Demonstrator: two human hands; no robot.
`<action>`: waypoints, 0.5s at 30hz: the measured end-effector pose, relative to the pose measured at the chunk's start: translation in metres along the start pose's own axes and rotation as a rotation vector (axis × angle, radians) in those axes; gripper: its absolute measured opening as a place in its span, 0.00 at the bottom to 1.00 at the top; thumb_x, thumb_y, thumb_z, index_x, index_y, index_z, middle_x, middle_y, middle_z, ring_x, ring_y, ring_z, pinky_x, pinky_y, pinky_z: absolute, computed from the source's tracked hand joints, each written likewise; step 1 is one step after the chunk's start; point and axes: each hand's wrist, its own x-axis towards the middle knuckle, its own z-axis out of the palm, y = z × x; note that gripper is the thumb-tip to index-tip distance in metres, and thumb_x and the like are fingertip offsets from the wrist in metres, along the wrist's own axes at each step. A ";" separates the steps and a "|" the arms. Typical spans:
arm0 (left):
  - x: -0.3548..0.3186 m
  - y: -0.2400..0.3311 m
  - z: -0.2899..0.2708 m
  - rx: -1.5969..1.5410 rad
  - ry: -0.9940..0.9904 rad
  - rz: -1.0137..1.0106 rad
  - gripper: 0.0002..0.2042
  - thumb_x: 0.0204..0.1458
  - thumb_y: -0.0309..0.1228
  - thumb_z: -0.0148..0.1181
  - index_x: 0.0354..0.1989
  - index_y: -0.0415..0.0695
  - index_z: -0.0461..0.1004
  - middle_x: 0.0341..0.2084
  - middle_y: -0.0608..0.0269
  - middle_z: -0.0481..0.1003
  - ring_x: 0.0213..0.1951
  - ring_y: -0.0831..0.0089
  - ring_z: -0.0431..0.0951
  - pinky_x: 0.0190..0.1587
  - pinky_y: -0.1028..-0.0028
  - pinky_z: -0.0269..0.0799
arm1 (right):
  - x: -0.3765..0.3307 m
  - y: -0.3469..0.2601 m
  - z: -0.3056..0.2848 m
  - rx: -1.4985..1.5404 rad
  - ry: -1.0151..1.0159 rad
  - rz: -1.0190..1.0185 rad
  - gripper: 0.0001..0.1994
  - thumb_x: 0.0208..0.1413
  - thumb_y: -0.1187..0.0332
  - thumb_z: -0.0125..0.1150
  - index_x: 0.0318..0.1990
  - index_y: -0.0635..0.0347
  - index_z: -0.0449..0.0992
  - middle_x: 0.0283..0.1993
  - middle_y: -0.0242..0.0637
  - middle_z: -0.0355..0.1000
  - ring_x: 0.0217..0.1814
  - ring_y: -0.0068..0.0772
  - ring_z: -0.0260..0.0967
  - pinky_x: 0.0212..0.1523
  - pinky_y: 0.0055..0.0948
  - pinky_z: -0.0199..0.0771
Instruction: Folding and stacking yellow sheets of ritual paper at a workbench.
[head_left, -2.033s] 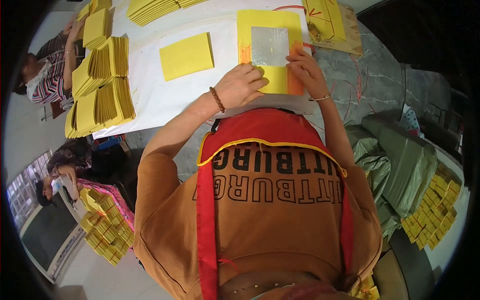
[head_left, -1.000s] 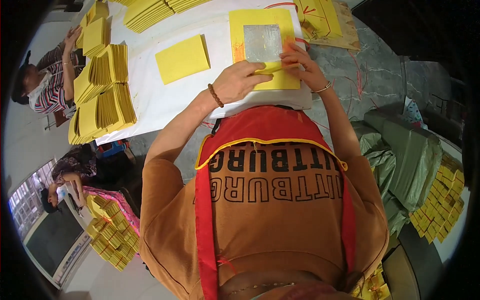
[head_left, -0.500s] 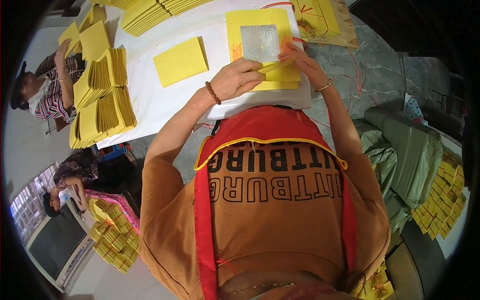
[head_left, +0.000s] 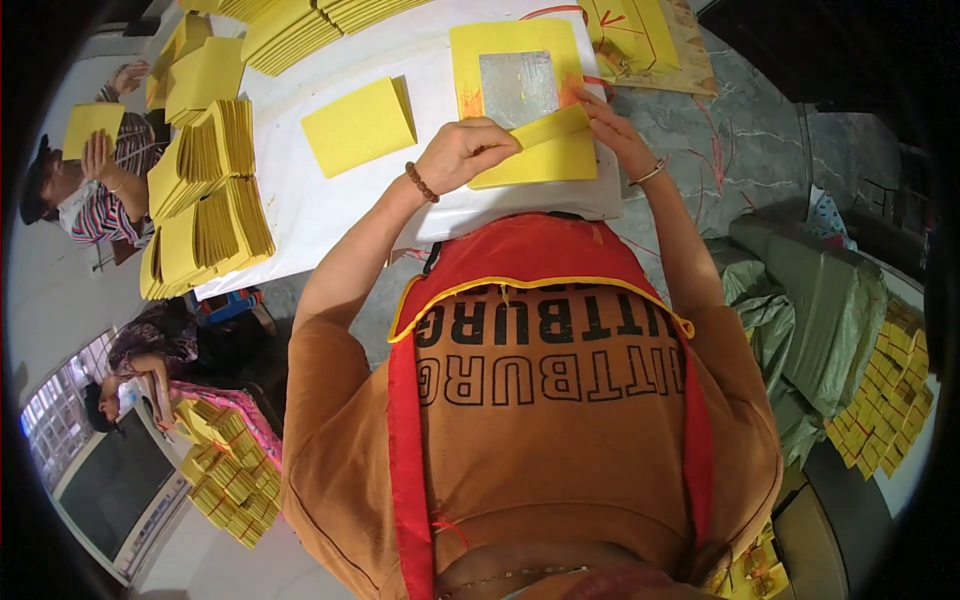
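Looks like a paper-goods workshop, judging by thick stacks of folded yellow paper (head_left: pixel 207 225) and a silver-centred rectangular yellow sheet (head_left: pixel 518 85) on a white-covered worktable (head_left: pixel 290 225), heaps of red-tied yellow bundles (head_left: pixel 880 390), and two co-workers (head_left: pixel 85 212) in patterned tops.

Matt yellow paper (head_left: pixel 547 162) with a smooth, metallic-looking silver patch (head_left: pixel 517 84)

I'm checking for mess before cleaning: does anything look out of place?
Two things: loose red strings straggle across the grey floor right of the table, and uneven orange smudges flank the silver patch on the yellow paper, perhaps stains, perhaps intended.
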 end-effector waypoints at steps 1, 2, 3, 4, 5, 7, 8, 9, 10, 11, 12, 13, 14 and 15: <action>0.001 -0.002 0.000 0.026 0.000 0.022 0.06 0.49 0.27 0.54 0.32 0.39 0.74 0.26 0.58 0.75 0.29 0.65 0.75 0.32 0.72 0.71 | 0.000 0.000 0.000 0.017 0.001 0.006 0.21 0.55 0.65 0.51 0.57 0.60 0.64 0.67 0.37 0.48 0.68 0.29 0.42 0.63 0.29 0.48; 0.001 -0.003 0.001 0.052 0.001 0.044 0.06 0.49 0.27 0.55 0.33 0.40 0.75 0.26 0.59 0.75 0.28 0.65 0.75 0.31 0.72 0.71 | 0.001 -0.001 0.001 0.017 0.000 0.006 0.21 0.55 0.65 0.51 0.57 0.60 0.64 0.67 0.37 0.48 0.68 0.29 0.42 0.63 0.29 0.48; 0.001 -0.003 0.002 0.053 0.001 0.043 0.06 0.49 0.27 0.55 0.33 0.40 0.75 0.26 0.59 0.75 0.28 0.65 0.75 0.31 0.72 0.71 | 0.003 -0.002 0.002 -0.080 -0.018 -0.016 0.21 0.55 0.65 0.51 0.56 0.60 0.65 0.66 0.37 0.48 0.68 0.29 0.42 0.62 0.29 0.48; 0.001 -0.001 0.003 0.123 -0.017 0.074 0.08 0.48 0.29 0.57 0.35 0.42 0.75 0.29 0.60 0.74 0.31 0.65 0.74 0.33 0.72 0.70 | 0.003 -0.002 0.002 -0.177 -0.032 -0.037 0.20 0.54 0.65 0.52 0.55 0.61 0.67 0.66 0.38 0.49 0.68 0.29 0.43 0.62 0.29 0.49; 0.001 0.001 0.005 0.192 -0.036 0.106 0.10 0.46 0.31 0.58 0.37 0.44 0.74 0.32 0.61 0.74 0.34 0.66 0.74 0.35 0.72 0.70 | 0.003 0.002 0.002 -0.177 -0.030 -0.037 0.20 0.54 0.65 0.52 0.55 0.61 0.67 0.66 0.38 0.49 0.68 0.29 0.43 0.62 0.29 0.49; 0.000 0.012 0.009 0.389 -0.037 0.231 0.14 0.44 0.34 0.60 0.40 0.46 0.73 0.36 0.62 0.72 0.37 0.66 0.71 0.38 0.71 0.68 | 0.003 0.009 0.002 -0.183 0.019 -0.056 0.15 0.55 0.64 0.49 0.48 0.57 0.73 0.55 0.28 0.64 0.70 0.33 0.39 0.64 0.34 0.43; 0.000 0.016 0.010 0.587 -0.036 0.356 0.17 0.42 0.36 0.61 0.43 0.49 0.72 0.40 0.63 0.71 0.39 0.66 0.69 0.41 0.70 0.66 | 0.003 0.010 0.002 -0.183 0.020 -0.056 0.15 0.55 0.64 0.49 0.48 0.57 0.73 0.55 0.28 0.64 0.70 0.33 0.39 0.64 0.34 0.43; 0.001 0.016 0.011 0.587 -0.037 0.357 0.17 0.42 0.36 0.61 0.43 0.49 0.72 0.40 0.63 0.71 0.39 0.66 0.69 0.41 0.70 0.66 | 0.003 0.011 0.003 -0.201 0.026 -0.068 0.14 0.56 0.65 0.49 0.47 0.57 0.73 0.56 0.29 0.64 0.70 0.33 0.39 0.64 0.34 0.43; 0.000 0.015 0.013 0.614 -0.063 0.330 0.20 0.41 0.39 0.62 0.46 0.51 0.71 0.43 0.64 0.69 0.41 0.67 0.67 0.43 0.70 0.64 | 0.003 0.009 0.004 -0.221 0.029 -0.080 0.14 0.56 0.65 0.49 0.47 0.57 0.74 0.56 0.29 0.64 0.69 0.33 0.39 0.64 0.33 0.44; -0.001 0.014 0.014 0.641 -0.090 0.303 0.23 0.40 0.41 0.62 0.48 0.54 0.69 0.45 0.65 0.67 0.42 0.67 0.65 0.44 0.69 0.62 | 0.004 0.007 0.004 -0.221 0.028 -0.080 0.14 0.56 0.65 0.49 0.47 0.57 0.74 0.56 0.29 0.64 0.69 0.33 0.39 0.64 0.33 0.44; -0.002 0.011 0.015 0.642 -0.089 0.303 0.23 0.40 0.41 0.62 0.48 0.54 0.69 0.45 0.65 0.67 0.42 0.67 0.65 0.44 0.69 0.62 | 0.004 0.005 0.004 -0.207 0.023 -0.047 0.16 0.54 0.65 0.52 0.49 0.61 0.71 0.60 0.35 0.57 0.69 0.32 0.41 0.63 0.31 0.47; 0.001 0.009 0.014 0.627 -0.091 0.298 0.24 0.40 0.41 0.62 0.48 0.55 0.69 0.45 0.65 0.67 0.42 0.67 0.66 0.44 0.69 0.61 | 0.005 0.003 0.004 -0.194 0.019 -0.013 0.19 0.53 0.66 0.55 0.51 0.64 0.69 0.65 0.41 0.51 0.68 0.31 0.43 0.62 0.29 0.49; 0.002 0.008 0.013 0.612 -0.093 0.292 0.24 0.39 0.42 0.63 0.49 0.55 0.68 0.44 0.65 0.67 0.41 0.67 0.66 0.43 0.70 0.61 | 0.005 0.004 0.004 -0.194 0.018 -0.014 0.19 0.53 0.66 0.55 0.51 0.64 0.69 0.65 0.41 0.51 0.68 0.31 0.43 0.62 0.29 0.49; 0.001 0.008 0.013 0.613 -0.093 0.293 0.24 0.39 0.42 0.63 0.49 0.55 0.68 0.44 0.65 0.67 0.41 0.67 0.66 0.43 0.70 0.61 | 0.005 0.007 0.003 -0.175 0.015 -0.020 0.19 0.53 0.66 0.54 0.52 0.64 0.69 0.65 0.41 0.51 0.68 0.31 0.43 0.62 0.28 0.49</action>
